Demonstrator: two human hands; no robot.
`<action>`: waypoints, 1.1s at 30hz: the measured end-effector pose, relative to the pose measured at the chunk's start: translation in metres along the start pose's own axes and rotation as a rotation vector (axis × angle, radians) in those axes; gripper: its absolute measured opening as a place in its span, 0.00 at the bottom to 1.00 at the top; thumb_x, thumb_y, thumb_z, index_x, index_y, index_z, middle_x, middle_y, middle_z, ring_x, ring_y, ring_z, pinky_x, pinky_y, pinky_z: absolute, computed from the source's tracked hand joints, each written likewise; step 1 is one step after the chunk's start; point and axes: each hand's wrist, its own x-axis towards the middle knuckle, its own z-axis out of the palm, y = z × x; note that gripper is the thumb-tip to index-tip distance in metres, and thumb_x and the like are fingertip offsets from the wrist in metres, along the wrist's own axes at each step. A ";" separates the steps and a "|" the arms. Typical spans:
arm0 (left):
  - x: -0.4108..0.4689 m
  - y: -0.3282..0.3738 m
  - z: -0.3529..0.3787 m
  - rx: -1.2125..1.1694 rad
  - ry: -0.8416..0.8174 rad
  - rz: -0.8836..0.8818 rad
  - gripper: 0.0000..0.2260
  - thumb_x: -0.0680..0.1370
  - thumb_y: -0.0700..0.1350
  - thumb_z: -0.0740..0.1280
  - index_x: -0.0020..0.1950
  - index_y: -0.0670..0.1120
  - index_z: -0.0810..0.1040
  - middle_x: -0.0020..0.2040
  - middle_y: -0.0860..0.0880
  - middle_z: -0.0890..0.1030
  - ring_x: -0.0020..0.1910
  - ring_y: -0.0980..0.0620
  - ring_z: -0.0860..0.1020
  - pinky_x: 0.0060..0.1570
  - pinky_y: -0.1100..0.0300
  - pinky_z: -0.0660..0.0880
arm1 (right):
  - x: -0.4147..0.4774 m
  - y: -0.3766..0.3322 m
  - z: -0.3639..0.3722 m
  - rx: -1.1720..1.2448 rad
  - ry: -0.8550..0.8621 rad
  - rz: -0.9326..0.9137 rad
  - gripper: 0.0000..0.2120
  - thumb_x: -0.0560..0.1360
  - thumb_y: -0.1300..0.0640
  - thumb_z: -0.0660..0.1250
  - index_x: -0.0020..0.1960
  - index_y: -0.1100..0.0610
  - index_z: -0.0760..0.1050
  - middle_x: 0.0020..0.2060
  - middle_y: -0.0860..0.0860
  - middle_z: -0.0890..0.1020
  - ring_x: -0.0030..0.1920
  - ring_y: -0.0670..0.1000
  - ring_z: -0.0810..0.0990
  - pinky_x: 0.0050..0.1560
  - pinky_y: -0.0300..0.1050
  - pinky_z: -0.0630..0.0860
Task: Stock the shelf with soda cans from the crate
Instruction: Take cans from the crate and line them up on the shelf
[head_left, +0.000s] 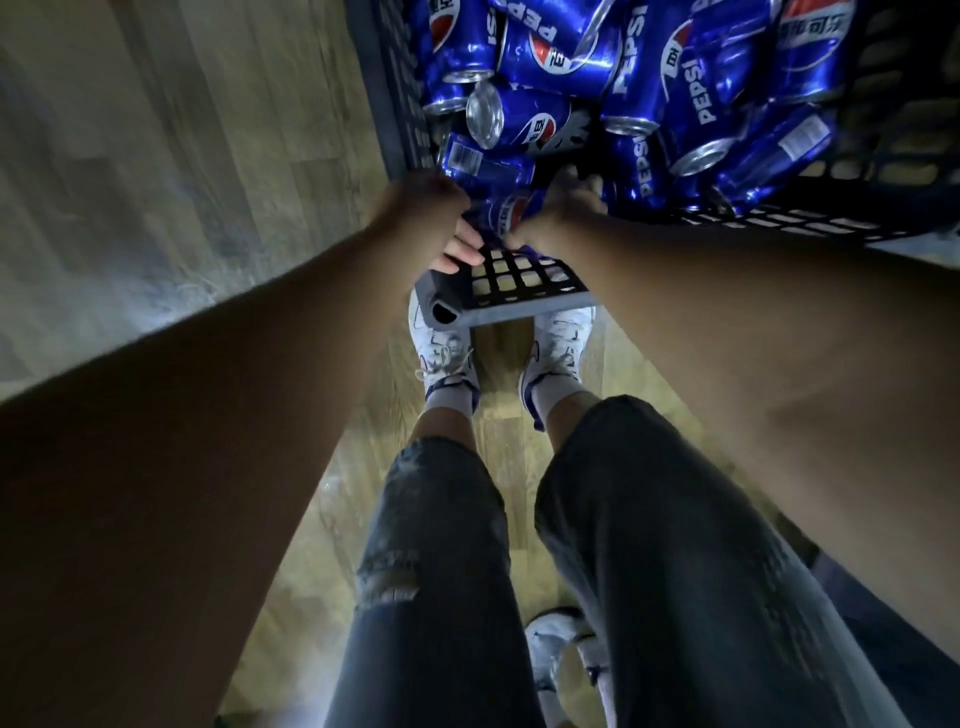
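A pale wooden plank floor (182, 156) fills the left side and the centre of the frame. Over it, in the lower half, stand the person's legs in dark, ripped denim jeans (441, 571). Two bare forearms reach up from the lower corners towards the upper centre.

A black plastic lattice crate (395, 104) takes up the upper right. Its near corner juts out above a pair of white lace-up sneakers (441, 353). A jumbled heap of glossy blue aluminium soda cans (649, 78) lies inside it, on their sides and at all angles.

Both hands meet at the crate's near corner. The left hand (436, 218) has its fingers (462, 253) stretched fairly straight and lying on the lattice rim, holding nothing that shows. The right hand (563, 200) is turned back-up, with its fingers dipped among the cans; whether they have hold of anything cannot be told.

Between the two hands, just inside the rim, sits a single blue can with a red-and-white emblem (506, 215), touching both.
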 end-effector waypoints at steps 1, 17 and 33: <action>-0.006 0.005 -0.002 0.050 -0.025 -0.042 0.16 0.84 0.41 0.50 0.68 0.36 0.66 0.61 0.37 0.77 0.56 0.43 0.78 0.54 0.53 0.75 | -0.019 -0.002 -0.012 0.000 -0.015 -0.009 0.51 0.63 0.42 0.75 0.76 0.58 0.53 0.72 0.61 0.61 0.71 0.63 0.62 0.68 0.55 0.64; -0.204 0.020 -0.046 0.362 0.159 -0.119 0.14 0.82 0.42 0.58 0.62 0.35 0.73 0.51 0.39 0.80 0.35 0.48 0.80 0.26 0.62 0.74 | -0.249 -0.002 -0.172 -0.164 0.060 -0.199 0.45 0.67 0.51 0.76 0.75 0.59 0.54 0.73 0.60 0.57 0.67 0.63 0.68 0.57 0.48 0.71; -0.430 0.166 -0.053 0.420 0.340 0.442 0.13 0.81 0.44 0.58 0.63 0.40 0.71 0.54 0.40 0.80 0.34 0.51 0.76 0.34 0.62 0.68 | -0.505 -0.038 -0.341 -0.976 0.397 -0.757 0.31 0.64 0.52 0.76 0.63 0.57 0.69 0.58 0.56 0.70 0.57 0.60 0.73 0.50 0.51 0.76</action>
